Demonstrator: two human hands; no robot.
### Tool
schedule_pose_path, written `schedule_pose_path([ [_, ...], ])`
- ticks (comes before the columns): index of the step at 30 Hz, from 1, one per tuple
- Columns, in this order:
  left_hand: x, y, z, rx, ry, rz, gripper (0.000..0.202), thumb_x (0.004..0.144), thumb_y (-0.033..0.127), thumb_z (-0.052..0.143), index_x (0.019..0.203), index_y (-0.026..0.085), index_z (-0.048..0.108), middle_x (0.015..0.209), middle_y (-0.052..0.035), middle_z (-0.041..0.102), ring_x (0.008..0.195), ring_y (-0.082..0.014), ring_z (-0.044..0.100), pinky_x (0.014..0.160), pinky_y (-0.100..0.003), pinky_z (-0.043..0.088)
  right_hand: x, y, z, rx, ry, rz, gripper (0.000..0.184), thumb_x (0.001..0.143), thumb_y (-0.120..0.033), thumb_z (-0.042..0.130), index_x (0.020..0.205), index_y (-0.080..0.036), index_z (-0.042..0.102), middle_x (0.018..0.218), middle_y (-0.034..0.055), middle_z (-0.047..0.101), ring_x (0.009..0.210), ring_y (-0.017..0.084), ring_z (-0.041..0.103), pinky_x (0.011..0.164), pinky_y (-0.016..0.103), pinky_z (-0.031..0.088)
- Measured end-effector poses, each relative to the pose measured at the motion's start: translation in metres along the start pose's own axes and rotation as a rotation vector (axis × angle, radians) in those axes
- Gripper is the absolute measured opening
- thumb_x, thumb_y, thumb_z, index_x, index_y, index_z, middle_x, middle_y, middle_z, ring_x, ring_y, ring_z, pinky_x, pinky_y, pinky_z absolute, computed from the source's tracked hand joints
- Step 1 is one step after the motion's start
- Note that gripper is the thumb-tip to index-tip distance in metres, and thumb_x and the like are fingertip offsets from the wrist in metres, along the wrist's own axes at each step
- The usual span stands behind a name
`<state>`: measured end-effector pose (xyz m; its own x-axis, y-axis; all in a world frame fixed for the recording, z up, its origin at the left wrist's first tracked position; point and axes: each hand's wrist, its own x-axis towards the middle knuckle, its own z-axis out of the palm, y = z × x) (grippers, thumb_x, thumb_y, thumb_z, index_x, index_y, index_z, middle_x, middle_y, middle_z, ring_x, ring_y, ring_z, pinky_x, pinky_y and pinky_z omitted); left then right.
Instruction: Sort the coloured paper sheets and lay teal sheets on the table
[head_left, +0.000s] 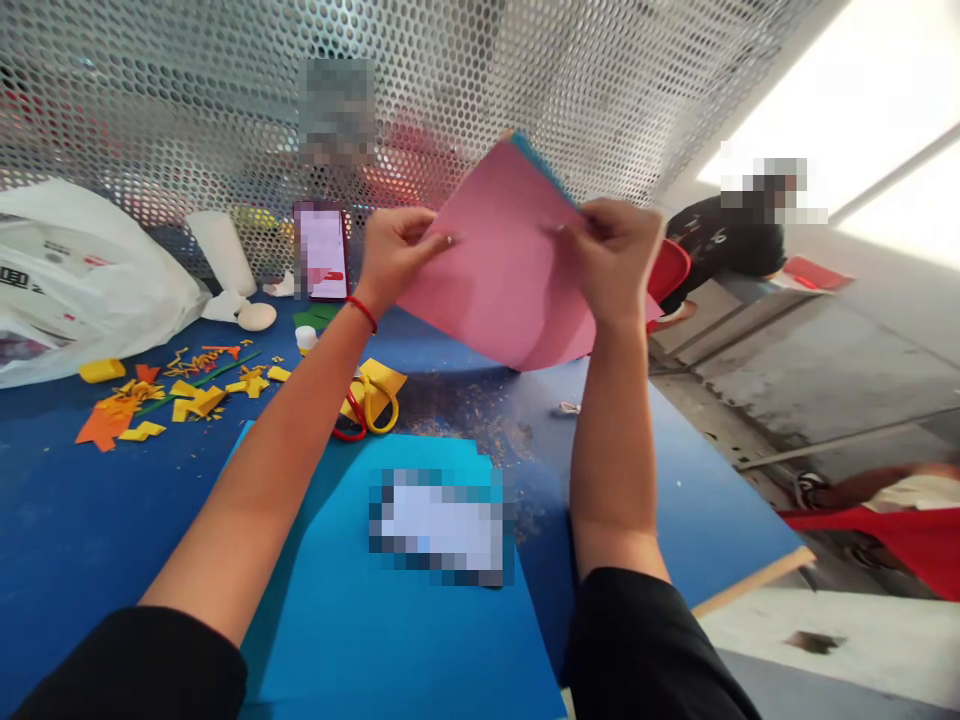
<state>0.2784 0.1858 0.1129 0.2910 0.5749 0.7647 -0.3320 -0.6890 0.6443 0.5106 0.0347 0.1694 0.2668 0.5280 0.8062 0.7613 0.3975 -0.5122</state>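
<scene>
My left hand (397, 255) and my right hand (611, 262) both pinch a pink paper sheet (499, 265) and hold it up above the table. A thin blue layer (544, 165) shows along its top edge. Below, a larger blue paper sheet (382, 610) lies on the blue table (82, 530), partly blurred out. Scissors with red and yellow handles (367, 405) rest beyond it, under my left forearm's line. Yellow and orange paper scraps (150, 402) are scattered further left.
A phone (322, 255) leans against a perforated metal screen (165, 100) at the back. A white plastic bag (75, 285) lies at the far left. To the right, the table edge (750, 585) drops to a concrete floor, where a seated person (727, 235) sits near a red chair (670, 270).
</scene>
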Motion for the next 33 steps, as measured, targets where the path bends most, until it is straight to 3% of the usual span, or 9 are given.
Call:
schedule_pose_path([
  [2,0.01,0.02,-0.008,0.045,0.188,0.093,0.051,0.076,0.056,0.101,0.109,0.025,0.079,0.106,-0.001,0.08,0.1,-0.0261,0.071,0.087,-0.038,0.056,0.005,0.003,-0.007,0.124,0.138,0.004,0.036,0.087,-0.052,0.086,0.069,-0.031,0.063,0.072,0.0023,0.062,0.101,0.03,0.066,0.1,0.051,0.059],
  [4,0.014,0.031,-0.01,-0.132,0.25,0.143,0.071,0.071,0.056,0.104,0.125,0.027,0.07,0.141,-0.001,0.072,0.12,-0.0278,0.07,0.1,-0.039,0.057,0.007,0.014,0.0,0.189,0.21,0.019,0.034,0.094,-0.059,0.076,0.077,-0.032,0.064,0.084,0.0033,0.069,0.114,0.032,0.065,0.105,0.055,0.058],
  [6,0.013,0.035,-0.007,-0.305,0.14,0.069,0.073,0.07,0.059,0.104,0.122,0.024,0.068,0.138,-0.0034,0.073,0.127,-0.0296,0.068,0.112,-0.045,0.055,0.006,0.027,0.019,0.246,0.234,0.048,0.04,0.097,-0.07,0.066,0.084,-0.032,0.066,0.095,0.0036,0.072,0.122,0.034,0.066,0.103,0.057,0.061],
  [9,0.009,0.032,-0.003,-0.352,0.031,-0.115,0.061,0.071,0.057,0.103,0.109,0.019,0.075,0.116,-0.0053,0.079,0.116,-0.0312,0.069,0.112,-0.053,0.056,0.0,0.04,0.05,0.347,0.258,0.109,0.052,0.092,-0.08,0.062,0.089,-0.029,0.068,0.104,0.0049,0.073,0.125,0.034,0.07,0.097,0.055,0.067],
  [12,0.009,0.027,-0.007,-0.342,0.059,-0.118,0.054,0.063,0.058,0.106,0.093,0.023,0.078,0.102,-0.0007,0.08,0.106,-0.0297,0.069,0.107,-0.052,0.058,-0.006,0.037,0.063,0.432,0.169,0.193,0.055,0.086,-0.084,0.065,0.093,-0.029,0.069,0.113,0.0049,0.076,0.127,0.032,0.071,0.102,0.052,0.067],
  [16,0.012,0.017,-0.008,-0.275,0.168,-0.071,0.055,0.06,0.069,0.104,0.079,0.027,0.075,0.088,0.0037,0.076,0.101,-0.0276,0.065,0.104,-0.049,0.058,-0.01,0.03,0.061,0.527,0.051,0.204,0.057,0.079,-0.083,0.074,0.103,-0.031,0.072,0.123,0.0038,0.077,0.132,0.03,0.07,0.105,0.049,0.065],
  [19,0.006,0.006,-0.004,-0.252,0.141,-0.124,0.056,0.061,0.071,0.102,0.082,0.026,0.076,0.092,0.0025,0.077,0.103,-0.0276,0.067,0.104,-0.05,0.058,-0.014,0.037,0.064,0.544,0.038,0.243,0.065,0.075,-0.083,0.078,0.112,-0.031,0.072,0.13,0.0055,0.077,0.132,0.03,0.071,0.104,0.048,0.065],
  [25,-0.01,-0.012,-0.005,-0.275,-0.014,-0.292,0.068,0.055,0.059,0.107,0.102,0.016,0.08,0.113,-0.014,0.08,0.113,-0.0377,0.073,0.105,-0.057,0.058,-0.02,0.066,0.069,0.615,0.02,0.292,0.069,0.075,-0.089,0.07,0.11,-0.03,0.07,0.128,0.0073,0.077,0.136,0.029,0.068,0.103,0.05,0.065],
  [33,-0.014,-0.02,-0.01,-0.343,-0.074,-0.308,0.069,0.06,0.058,0.106,0.108,0.015,0.08,0.12,-0.0153,0.079,0.119,-0.0387,0.072,0.11,-0.056,0.056,-0.026,0.071,0.07,0.69,-0.025,0.369,0.063,0.07,-0.076,0.087,0.109,-0.029,0.071,0.121,0.005,0.08,0.129,0.028,0.073,0.102,0.046,0.066],
])
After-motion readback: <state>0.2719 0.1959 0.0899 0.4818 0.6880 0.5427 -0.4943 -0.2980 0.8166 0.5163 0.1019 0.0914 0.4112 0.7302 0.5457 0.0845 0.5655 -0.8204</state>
